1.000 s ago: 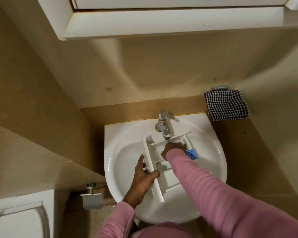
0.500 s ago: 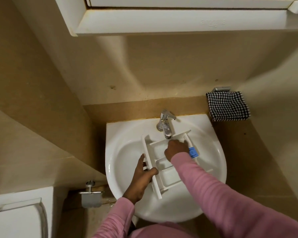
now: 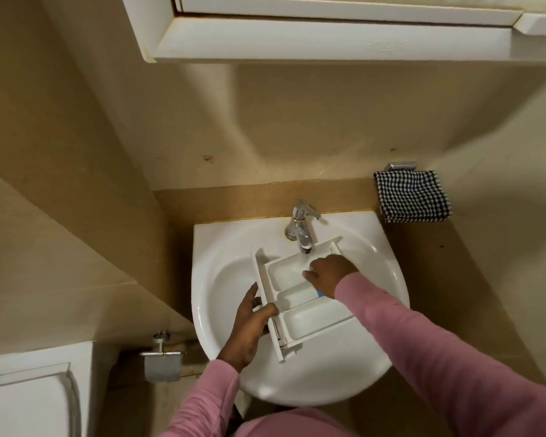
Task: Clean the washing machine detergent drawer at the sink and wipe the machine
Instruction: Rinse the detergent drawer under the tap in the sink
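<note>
Looking down from the head camera, the detergent drawer (image 3: pixel 316 323) lies slantwise in the sink (image 3: pixel 221 253), its far end under the tap (image 3: pixel 300 228). The left grip (image 3: pixel 249 329) is clasped round the drawer's front panel just as it was a second ago, steadying it. The right grip (image 3: pixel 328 272) is what has moved. It was out by the far right rail beside the blue tab (image 3: pixel 320 293); now it has slid left into the far compartment, fingertips down inside, and the wrist hides most of the tab. I can't tell whether it clutches something or rubs bare-fingered. I'd say the scrubbing is going compartment by compartment, with the two nearer ones still to do and the machine wipe not begun. A checked cloth (image 3: pixel 412 197) hangs to the right of the sink.
</note>
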